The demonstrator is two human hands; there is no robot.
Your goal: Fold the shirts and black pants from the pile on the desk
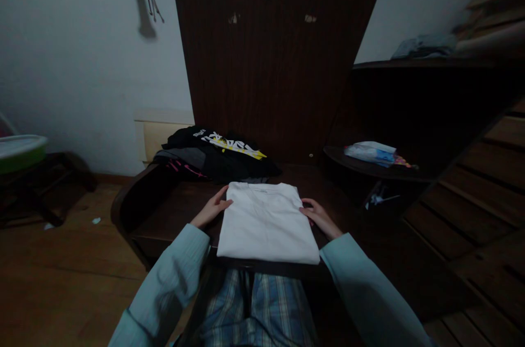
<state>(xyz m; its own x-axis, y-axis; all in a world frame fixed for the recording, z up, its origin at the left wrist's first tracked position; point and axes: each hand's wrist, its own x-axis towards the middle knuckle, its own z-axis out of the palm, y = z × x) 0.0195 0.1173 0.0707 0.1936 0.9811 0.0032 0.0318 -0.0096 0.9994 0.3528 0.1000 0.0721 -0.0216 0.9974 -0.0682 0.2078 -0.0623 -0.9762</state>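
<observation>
The left hand (213, 209) is lying flat and open, fingers stretched out, with its fingertips touching the left edge of a folded white shirt (266, 222). The right hand (319, 217) is resting against the shirt's right edge, fingers loosely extended and lightly curled at the fabric; neither of the hands is gripping it. The shirt is sitting squared up at the near edge of the dark wooden counter (164, 215), centred in front of the person, whose light blue sleeves (172, 276) are reaching in from both sides above plaid trousers (262, 308). At the counter's far edge, just behind the shirt, a pile of dark clothes (217, 158) with a yellow and white print is lying. To the right, well apart, a low round shelf (369, 169) is carrying a light plastic packet (375, 152).
</observation>
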